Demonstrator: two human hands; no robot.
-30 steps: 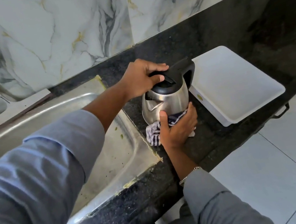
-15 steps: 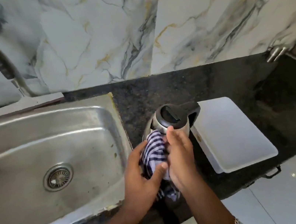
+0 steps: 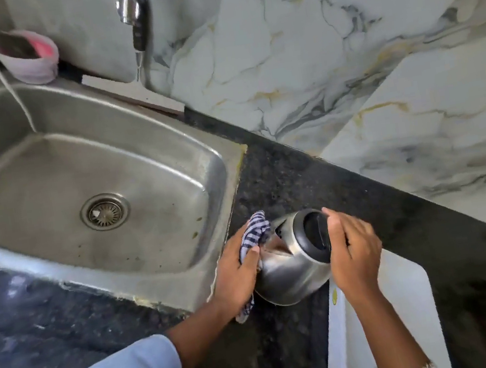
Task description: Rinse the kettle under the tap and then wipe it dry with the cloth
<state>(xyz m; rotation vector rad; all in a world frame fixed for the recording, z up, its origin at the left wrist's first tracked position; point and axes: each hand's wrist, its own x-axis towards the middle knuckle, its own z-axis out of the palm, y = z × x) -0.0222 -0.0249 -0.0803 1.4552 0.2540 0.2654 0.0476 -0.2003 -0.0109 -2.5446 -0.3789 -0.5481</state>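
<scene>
The steel kettle (image 3: pixel 293 268) with its black lid stands on the dark counter, just right of the sink. My left hand (image 3: pixel 237 275) presses the blue-and-white checked cloth (image 3: pixel 254 234) against the kettle's left side, near the spout. My right hand (image 3: pixel 352 250) grips the kettle's black handle on the right side and hides most of it. The tap (image 3: pixel 131 7) hangs at the top over the sink's back rim, and no water runs from it.
The steel sink (image 3: pixel 29 90) with its drain (image 3: pixel 105 211) fills the left. A white tray (image 3: pixel 411 290) lies on the black counter (image 3: pixel 314 179) under my right forearm. A pink-and-white holder (image 3: pixel 27 57) sits behind the sink. A marble wall (image 3: pixel 337 25) backs the counter.
The cloth passed from my right hand to my left hand. My right hand moved to the kettle's handle. My head turned, so the sink and tap now show in full.
</scene>
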